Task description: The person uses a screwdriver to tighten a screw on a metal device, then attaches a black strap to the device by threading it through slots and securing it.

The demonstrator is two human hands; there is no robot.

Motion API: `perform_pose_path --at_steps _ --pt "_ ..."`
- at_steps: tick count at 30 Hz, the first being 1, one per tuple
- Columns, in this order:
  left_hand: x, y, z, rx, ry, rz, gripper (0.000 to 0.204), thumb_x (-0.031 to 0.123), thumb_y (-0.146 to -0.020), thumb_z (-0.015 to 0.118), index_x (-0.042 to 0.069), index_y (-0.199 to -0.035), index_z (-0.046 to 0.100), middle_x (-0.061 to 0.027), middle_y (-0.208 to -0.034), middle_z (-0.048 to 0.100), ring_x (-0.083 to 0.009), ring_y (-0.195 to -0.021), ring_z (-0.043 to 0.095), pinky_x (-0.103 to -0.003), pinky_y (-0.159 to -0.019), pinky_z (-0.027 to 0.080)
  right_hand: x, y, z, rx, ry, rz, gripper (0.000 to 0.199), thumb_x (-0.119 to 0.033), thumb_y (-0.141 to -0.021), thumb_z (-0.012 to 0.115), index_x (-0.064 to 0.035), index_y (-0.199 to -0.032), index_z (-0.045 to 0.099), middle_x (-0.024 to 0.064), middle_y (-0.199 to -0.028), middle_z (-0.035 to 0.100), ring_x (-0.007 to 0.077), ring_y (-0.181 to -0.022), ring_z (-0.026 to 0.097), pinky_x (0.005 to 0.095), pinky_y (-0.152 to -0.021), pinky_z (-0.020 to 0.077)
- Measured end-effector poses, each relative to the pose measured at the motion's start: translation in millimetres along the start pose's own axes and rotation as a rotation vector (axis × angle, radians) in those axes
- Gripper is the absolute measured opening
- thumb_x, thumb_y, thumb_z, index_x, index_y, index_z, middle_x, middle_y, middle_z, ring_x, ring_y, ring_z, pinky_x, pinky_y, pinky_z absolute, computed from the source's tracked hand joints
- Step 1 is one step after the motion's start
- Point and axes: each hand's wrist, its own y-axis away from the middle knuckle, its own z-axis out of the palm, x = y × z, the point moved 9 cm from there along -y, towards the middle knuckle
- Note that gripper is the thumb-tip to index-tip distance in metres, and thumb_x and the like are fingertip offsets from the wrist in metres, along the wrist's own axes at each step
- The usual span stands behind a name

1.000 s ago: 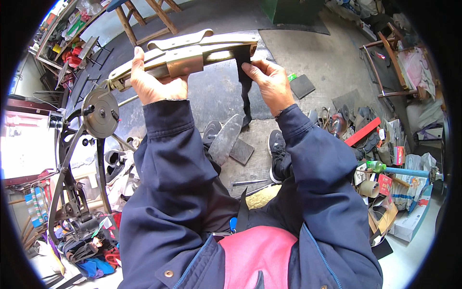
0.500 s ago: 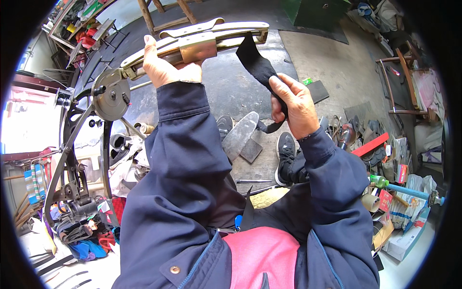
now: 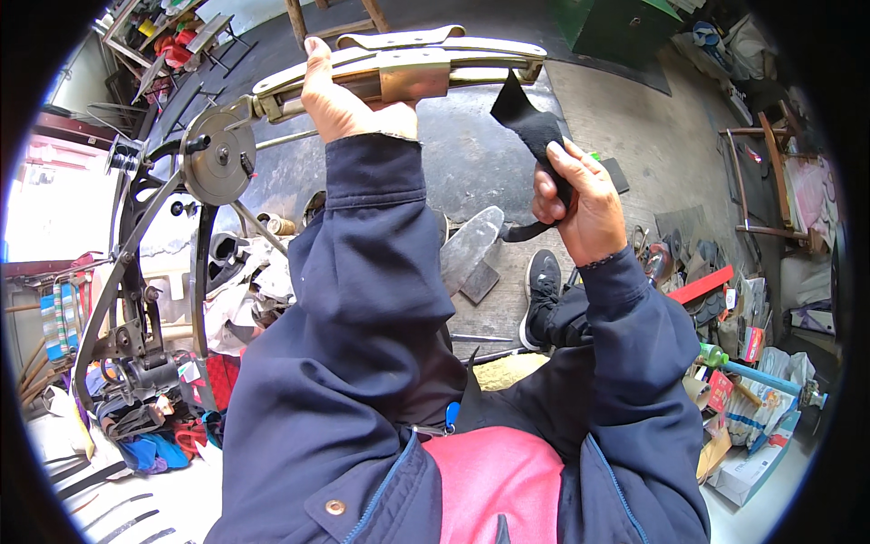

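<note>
My left hand (image 3: 349,98) grips the long brass-coloured arm (image 3: 399,68) of an old metal machine, near its middle. That arm runs right to a free end and left to a round metal wheel (image 3: 216,161) on a dark iron frame (image 3: 127,272). My right hand (image 3: 580,204) holds a black, flat piece of leather-like material (image 3: 530,131) upright, just below and apart from the arm's right end. Both sleeves are dark blue.
A worn dark sheet (image 3: 471,163) lies on the floor beneath the arm. My black shoe (image 3: 541,281) rests by a metal shoe last (image 3: 467,247). Tools, scraps and boxes (image 3: 743,381) crowd the right side; rags and bags (image 3: 145,426) pile at the left.
My right hand has let go of the arm's end and drawn the black piece down and to the right, away from it. My left hand has kept its grip on the arm.
</note>
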Motion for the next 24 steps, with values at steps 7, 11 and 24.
perform_pose_path --at_steps 7,11,24 --pt "-11 1 10 -0.077 0.165 -0.003 0.044 0.044 -0.091 0.071 0.013 -0.119 0.060 -0.0069 -0.104 0.068 -0.0287 -0.097 0.068 -0.050 -0.087 0.057 -4 5 17 -0.102 -0.123 0.051 0.039 -0.031 -0.109 0.041 -0.0009 -0.132 0.055 -0.0039 -0.064 0.039 0.0063 -0.050 0.034 0.0259 -0.053 0.0319" --pt "-25 9 15 -0.047 0.291 -0.079 0.037 0.040 -0.094 0.069 0.014 -0.119 0.060 -0.0042 -0.105 0.066 -0.0260 -0.099 0.066 -0.049 -0.090 0.056 -2 9 25 -0.166 -0.153 0.068 0.048 -0.029 -0.109 0.040 0.0006 -0.146 0.044 -0.0023 -0.068 0.040 0.0063 -0.052 0.034 0.0255 -0.055 0.0322" --pt "-16 8 9 -0.051 0.373 -0.096 0.044 0.043 -0.092 0.071 0.014 -0.122 0.059 -0.0056 -0.109 0.066 -0.0274 -0.102 0.065 -0.050 -0.090 0.055 8 3 18 -0.172 -0.122 0.049 0.050 -0.019 -0.099 0.045 -0.0036 -0.147 0.044 0.0100 -0.095 0.061 0.0126 -0.068 0.051 0.0311 -0.065 0.0400"
